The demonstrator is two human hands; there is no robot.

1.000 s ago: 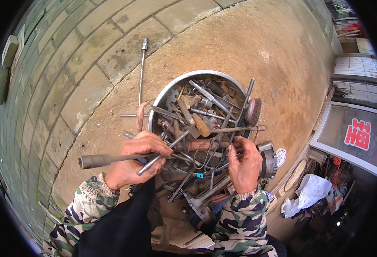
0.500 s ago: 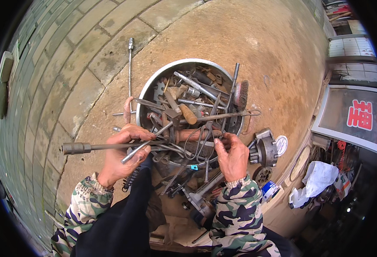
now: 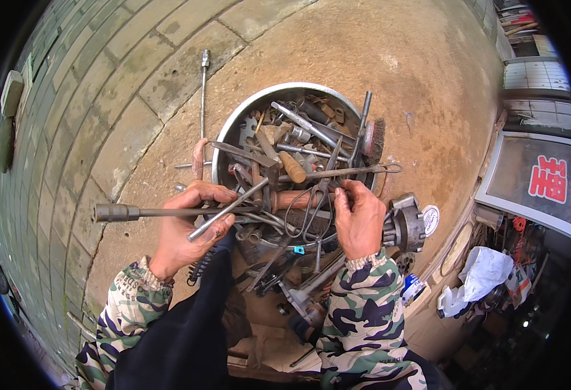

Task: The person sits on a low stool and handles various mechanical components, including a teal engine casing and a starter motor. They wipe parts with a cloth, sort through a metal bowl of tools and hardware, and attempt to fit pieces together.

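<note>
Two hands work at mid-frame. The left hand (image 3: 191, 227), left of centre, is closed around one long socket wrench (image 3: 159, 212), its socket end pointing to the frame's left; one silver bar (image 3: 229, 210) crosses it at a slant. The right hand (image 3: 361, 218), right of centre, has thumb and fingers drawn narrow beside one pair of scissors (image 3: 324, 187); I cannot tell whether it grips them. One basin (image 3: 292, 86) at centre holds a heap of tools, among them one wooden handle (image 3: 292, 168). One round brush (image 3: 374, 141) stands at its right rim. One rod (image 3: 203, 97) lies upper left.
</note>
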